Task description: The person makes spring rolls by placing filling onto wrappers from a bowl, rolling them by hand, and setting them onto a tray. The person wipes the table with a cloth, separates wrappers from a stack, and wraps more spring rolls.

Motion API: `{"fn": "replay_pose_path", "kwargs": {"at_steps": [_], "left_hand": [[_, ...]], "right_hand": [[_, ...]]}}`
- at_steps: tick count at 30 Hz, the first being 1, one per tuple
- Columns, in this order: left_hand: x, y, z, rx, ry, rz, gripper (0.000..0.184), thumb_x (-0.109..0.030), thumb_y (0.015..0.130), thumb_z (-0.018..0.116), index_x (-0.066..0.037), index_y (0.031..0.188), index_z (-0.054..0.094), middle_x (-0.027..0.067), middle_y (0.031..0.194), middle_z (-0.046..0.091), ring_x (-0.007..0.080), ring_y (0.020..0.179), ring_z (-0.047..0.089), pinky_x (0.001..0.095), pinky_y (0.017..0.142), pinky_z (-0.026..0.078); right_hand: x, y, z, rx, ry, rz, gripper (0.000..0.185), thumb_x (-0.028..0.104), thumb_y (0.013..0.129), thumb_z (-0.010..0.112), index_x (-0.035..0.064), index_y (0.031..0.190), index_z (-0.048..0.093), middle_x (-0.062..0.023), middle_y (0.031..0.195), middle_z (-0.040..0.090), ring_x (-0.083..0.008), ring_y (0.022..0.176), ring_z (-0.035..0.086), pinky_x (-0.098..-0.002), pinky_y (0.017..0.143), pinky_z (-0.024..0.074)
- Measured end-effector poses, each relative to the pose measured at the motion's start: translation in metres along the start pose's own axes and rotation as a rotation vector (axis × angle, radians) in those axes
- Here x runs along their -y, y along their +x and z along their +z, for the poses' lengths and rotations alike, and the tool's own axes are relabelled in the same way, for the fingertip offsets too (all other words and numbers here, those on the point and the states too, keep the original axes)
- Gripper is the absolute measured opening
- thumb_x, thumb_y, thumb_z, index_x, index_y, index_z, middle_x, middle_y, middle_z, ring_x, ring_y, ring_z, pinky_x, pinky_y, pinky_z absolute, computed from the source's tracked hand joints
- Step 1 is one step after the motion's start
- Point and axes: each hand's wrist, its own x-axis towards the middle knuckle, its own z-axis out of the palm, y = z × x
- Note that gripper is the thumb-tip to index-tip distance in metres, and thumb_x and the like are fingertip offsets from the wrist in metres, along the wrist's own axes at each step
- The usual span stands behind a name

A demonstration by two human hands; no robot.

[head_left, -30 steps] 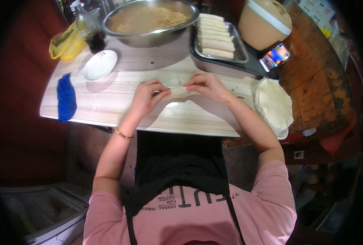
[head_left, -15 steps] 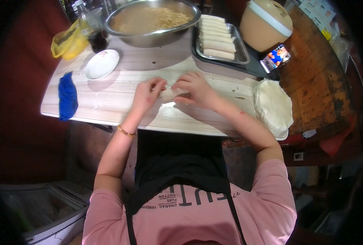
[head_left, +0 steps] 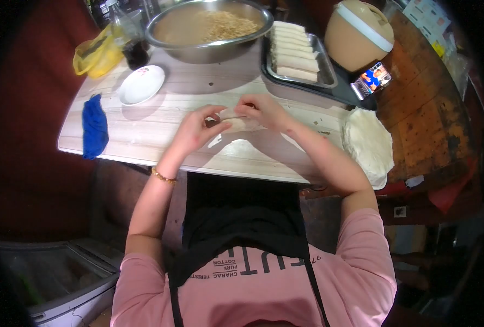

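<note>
Near the front middle of the table, a thin pale spring roll (head_left: 241,123) in its wrapper is between my two hands. My left hand (head_left: 199,128) grips its left end, thumb on the near side and fingers on the far side. The fingers of my right hand (head_left: 265,111) pinch the wrapper at the right and far side. Part of the roll is hidden behind my fingers. To the right lies a thick stack of round white wrappers (head_left: 367,143). Several finished rolls (head_left: 294,52) lie in a row in a metal tray (head_left: 329,76).
A large steel bowl (head_left: 209,53) of shredded filling (head_left: 230,25) stands at the back. On the left are a white saucer (head_left: 142,85), blue cloth (head_left: 95,128), yellow bag (head_left: 97,57) and dark bottle (head_left: 135,54). A phone (head_left: 371,80) and tan jug (head_left: 359,38) stand back right.
My right fingers have closed from a loose spread into a pinch on the wrapper. My left thumb has moved along the near side of the roll. The whole view has shifted slightly.
</note>
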Motion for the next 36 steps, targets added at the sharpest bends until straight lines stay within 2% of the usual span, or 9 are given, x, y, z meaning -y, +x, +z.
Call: {"fn": "replay_pose_path", "kwargs": {"at_steps": [11, 14, 16, 19, 23, 25, 28, 31, 36], "left_hand": [[0.006, 0.005, 0.005, 0.130, -0.063, 0.103, 0.081, -0.005, 0.081, 0.079, -0.007, 0.150, 0.038, 0.0043, 0.105, 0.053, 0.0099, 0.088, 0.056, 0.0243, 0.071, 0.050], [-0.002, 0.006, 0.007, 0.053, -0.163, 0.100, 0.083, -0.010, 0.081, 0.080, -0.005, 0.150, 0.034, 0.0088, 0.103, 0.060, 0.0133, 0.077, 0.061, 0.0268, 0.065, 0.050], [-0.010, 0.007, 0.004, 0.174, -0.461, -0.166, 0.084, -0.012, 0.086, 0.077, 0.000, 0.151, 0.026, 0.0116, 0.102, 0.065, 0.0159, 0.078, 0.068, 0.0254, 0.062, 0.052], [-0.006, 0.006, 0.009, 0.056, -0.500, -0.217, 0.082, -0.013, 0.089, 0.074, 0.005, 0.150, 0.023, 0.0149, 0.102, 0.069, 0.0191, 0.079, 0.071, 0.0240, 0.059, 0.053], [-0.006, 0.009, 0.000, -0.028, -0.617, -0.237, 0.081, -0.012, 0.088, 0.074, 0.007, 0.149, 0.024, 0.0165, 0.105, 0.069, 0.0195, 0.082, 0.071, 0.0244, 0.061, 0.054], [-0.011, 0.012, -0.003, -0.093, -0.603, -0.234, 0.078, -0.008, 0.087, 0.073, 0.008, 0.148, 0.026, 0.0180, 0.107, 0.068, 0.0208, 0.084, 0.070, 0.0269, 0.066, 0.055], [-0.025, 0.029, -0.019, -0.073, -0.552, -0.165, 0.081, -0.007, 0.085, 0.076, 0.008, 0.147, 0.027, 0.0170, 0.110, 0.068, 0.0214, 0.092, 0.070, 0.0275, 0.068, 0.056], [-0.040, 0.066, -0.047, -0.132, -0.465, 0.054, 0.083, -0.002, 0.081, 0.076, 0.007, 0.148, 0.027, 0.0194, 0.119, 0.065, 0.0246, 0.104, 0.067, 0.0302, 0.080, 0.056], [-0.029, 0.153, -0.104, -0.274, -0.031, 0.236, 0.092, -0.006, 0.072, 0.080, 0.002, 0.149, 0.030, 0.0197, 0.126, 0.061, 0.0256, 0.114, 0.061, 0.0323, 0.092, 0.051]], "right_hand": [[-0.014, 0.007, -0.001, 0.126, 0.487, 0.220, 0.021, 0.022, 0.096, 0.063, 0.0047, 0.086, 0.067, 0.0047, 0.071, 0.055, -0.0050, 0.062, 0.046, -0.0227, 0.055, 0.0359], [-0.006, 0.006, -0.002, 0.126, 0.601, 0.360, 0.022, 0.025, 0.098, 0.062, 0.0053, 0.089, 0.066, 0.0044, 0.074, 0.056, -0.0051, 0.063, 0.047, -0.0226, 0.054, 0.0358], [-0.004, 0.006, 0.000, 0.115, 0.695, 0.365, 0.022, 0.027, 0.098, 0.062, 0.0056, 0.098, 0.067, 0.0030, 0.080, 0.059, -0.0068, 0.069, 0.052, -0.0230, 0.060, 0.0404], [0.001, 0.006, 0.006, -0.063, 0.803, 0.450, 0.027, 0.029, 0.098, 0.063, 0.0031, 0.106, 0.067, 0.0011, 0.086, 0.062, -0.0080, 0.077, 0.056, -0.0245, 0.068, 0.0440], [0.011, -0.005, 0.002, -0.112, 0.414, 0.217, 0.033, 0.032, 0.097, 0.064, 0.0017, 0.111, 0.068, -0.0008, 0.091, 0.065, -0.0084, 0.083, 0.057, -0.0267, 0.076, 0.0454], [0.004, 0.001, -0.003, 0.069, 0.069, 0.144, 0.035, 0.034, 0.096, 0.064, 0.0012, 0.106, 0.070, -0.0004, 0.086, 0.065, -0.0071, 0.078, 0.055, -0.0256, 0.070, 0.0451], [0.003, 0.024, -0.011, -0.095, 0.116, 0.059, 0.037, 0.039, 0.092, 0.065, 0.0026, 0.091, 0.071, -0.0036, 0.067, 0.058, -0.0092, 0.065, 0.050, -0.0296, 0.060, 0.0425], [0.024, 0.069, -0.039, -0.252, 0.153, -0.002, 0.033, 0.033, 0.097, 0.062, 0.0016, 0.096, 0.072, 0.0041, 0.072, 0.061, -0.0069, 0.065, 0.053, -0.0232, 0.059, 0.0426], [0.044, 0.167, -0.086, -0.414, 0.440, -0.068, 0.029, 0.029, 0.098, 0.061, 0.0019, 0.095, 0.070, 0.0015, 0.082, 0.064, -0.0065, 0.073, 0.056, -0.0246, 0.065, 0.0448]]}}
